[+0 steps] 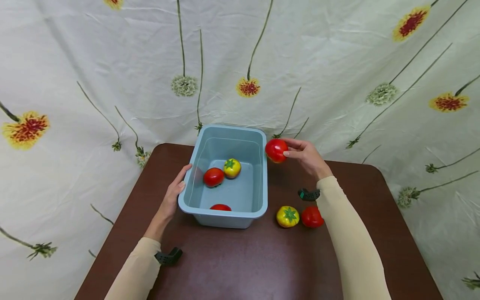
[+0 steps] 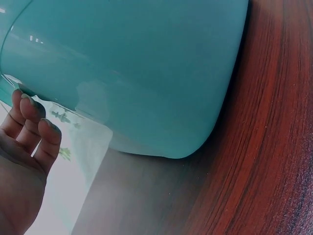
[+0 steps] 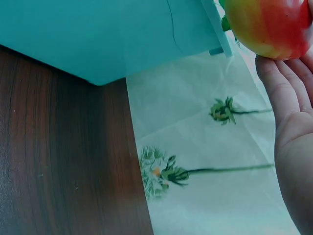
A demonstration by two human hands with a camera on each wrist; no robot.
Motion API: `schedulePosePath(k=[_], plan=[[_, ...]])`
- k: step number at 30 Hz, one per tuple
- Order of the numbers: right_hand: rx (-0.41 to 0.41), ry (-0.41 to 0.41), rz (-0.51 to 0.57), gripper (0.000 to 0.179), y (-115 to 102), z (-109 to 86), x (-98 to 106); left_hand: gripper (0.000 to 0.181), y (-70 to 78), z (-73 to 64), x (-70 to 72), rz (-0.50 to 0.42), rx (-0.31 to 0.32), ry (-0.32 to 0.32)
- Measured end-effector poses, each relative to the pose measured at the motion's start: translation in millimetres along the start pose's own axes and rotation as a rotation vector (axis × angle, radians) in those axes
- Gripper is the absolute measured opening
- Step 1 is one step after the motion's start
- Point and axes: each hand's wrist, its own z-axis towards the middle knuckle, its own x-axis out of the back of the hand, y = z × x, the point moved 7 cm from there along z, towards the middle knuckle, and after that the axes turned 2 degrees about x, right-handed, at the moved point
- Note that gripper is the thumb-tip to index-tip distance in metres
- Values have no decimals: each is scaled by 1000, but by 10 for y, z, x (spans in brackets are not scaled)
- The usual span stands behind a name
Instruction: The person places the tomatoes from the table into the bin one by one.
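Head: the right hand (image 1: 303,156) pinches a glossy red tomato (image 1: 275,150) just beside the right rim of a blue bin (image 1: 221,221); the left hand (image 1: 173,195), loosely extended, touches the left rim. Left wrist: its fingertips meet the bin. Right wrist: the tomato shows a yellow flank, and green leaves hidden from the head.

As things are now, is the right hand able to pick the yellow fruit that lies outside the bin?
Probably not at once: the right hand already holds a red fruit. Once freed, it would likely manage, since nothing covers that yellow fruit.
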Motion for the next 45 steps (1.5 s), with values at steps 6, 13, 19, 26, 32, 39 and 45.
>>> schedulePosePath(k=[6,13,19,26,32,39,45], plan=[[11,-3,-6,51,-46,103,-132,56,-3,-11,-5,4,-18,-14],[15,26,26,52,-65,193,-241,56,-10,-12,-27,-5,-16,-22],[13,78,88,53,-27,240,-254,54,-11,14,-70,-5,2,-35],[62,50,120,55,-35,254,-261,54,11,12,-69,-28,-36,-34],[49,34,96,57,9,193,-193,54,20,-7,-32,-24,-33,-1],[32,9,69,58,128,72,-58,55,23,-11,-16,-11,-32,-10],[-3,-14,20,58,291,-62,108,55,2,-10,8,-1,-19,7]])
